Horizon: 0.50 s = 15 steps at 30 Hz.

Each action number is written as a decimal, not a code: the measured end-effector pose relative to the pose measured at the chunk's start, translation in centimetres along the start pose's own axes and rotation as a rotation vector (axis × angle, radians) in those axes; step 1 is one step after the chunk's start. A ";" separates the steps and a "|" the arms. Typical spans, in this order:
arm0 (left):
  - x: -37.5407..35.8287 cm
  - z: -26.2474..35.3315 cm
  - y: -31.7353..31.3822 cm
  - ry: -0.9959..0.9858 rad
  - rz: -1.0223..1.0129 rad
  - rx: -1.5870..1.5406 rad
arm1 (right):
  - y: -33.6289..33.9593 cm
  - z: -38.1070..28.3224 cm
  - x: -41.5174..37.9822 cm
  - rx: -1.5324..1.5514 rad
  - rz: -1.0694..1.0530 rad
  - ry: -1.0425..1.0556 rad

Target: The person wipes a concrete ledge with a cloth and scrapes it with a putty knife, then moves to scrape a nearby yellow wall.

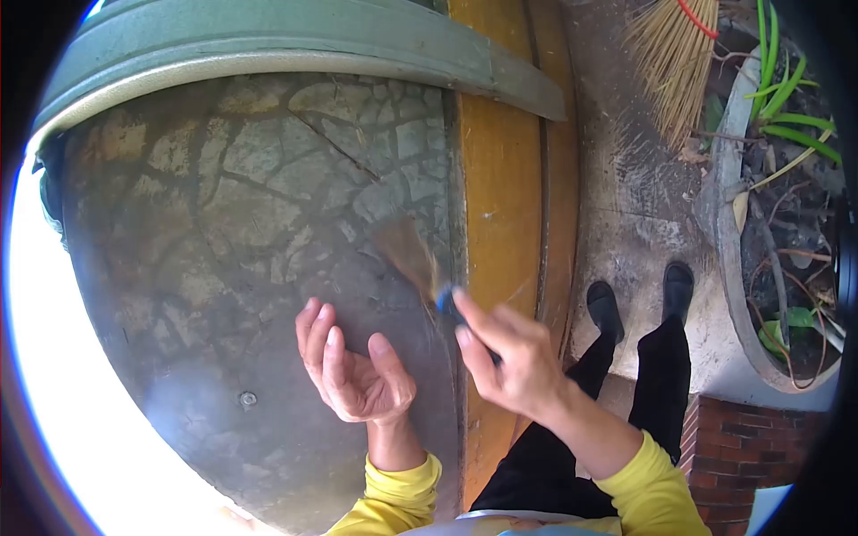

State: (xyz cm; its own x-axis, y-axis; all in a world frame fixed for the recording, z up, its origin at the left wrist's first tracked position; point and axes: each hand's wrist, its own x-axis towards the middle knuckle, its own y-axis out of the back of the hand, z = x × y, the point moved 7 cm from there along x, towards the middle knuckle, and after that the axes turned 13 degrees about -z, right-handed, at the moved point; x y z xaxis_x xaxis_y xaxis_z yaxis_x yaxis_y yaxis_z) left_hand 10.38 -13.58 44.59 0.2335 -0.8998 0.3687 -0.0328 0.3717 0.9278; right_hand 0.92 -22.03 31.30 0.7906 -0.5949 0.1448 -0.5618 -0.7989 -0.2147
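Note:
A small brush [411, 259] with tan bristles and a blue band is in my right hand [514, 357], whose fingers are wrapped round its dark handle. The bristles point up and left over the grey, cracked-pattern surface [223, 205] and look blurred. My left hand [357, 375] is held palm up above the same surface, fingers apart and curved, with nothing in it. It is to the left of the brush and does not touch it. Whether the bristles touch the surface I cannot tell.
A yellow-brown ledge [500, 223] borders the surface on the right. Across the top runs a green curved rail [268, 36]. A straw broom [675, 67] and a planter [728, 223] with green leaves stand at the right, near my feet in dark shoes [605, 311].

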 end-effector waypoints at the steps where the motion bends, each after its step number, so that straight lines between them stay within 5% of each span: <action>1: 0.0 0.1 -0.1 -0.002 -0.015 0.018 | 0.3 -0.3 1.6 0.000 0.031 0.035; 5: 0.1 0.3 -0.2 0.001 -0.013 0.046 | 1.4 -0.2 10.1 -0.015 0.126 0.164; 11: 0.0 0.2 -0.3 0.012 0.057 0.065 | -0.4 1.0 -0.6 -0.042 -0.033 0.056; 15: -0.2 0.2 -0.4 0.031 0.049 0.126 | 1.0 -1.0 8.7 -0.062 0.037 0.179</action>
State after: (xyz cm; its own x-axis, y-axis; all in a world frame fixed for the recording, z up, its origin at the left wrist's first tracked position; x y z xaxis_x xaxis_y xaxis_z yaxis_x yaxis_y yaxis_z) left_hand 10.16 -13.55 44.18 0.2583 -0.8730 0.4137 -0.1661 0.3817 0.9092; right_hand 6.99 -28.11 33.32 0.7166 -0.6255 0.3085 -0.6076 -0.7771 -0.1641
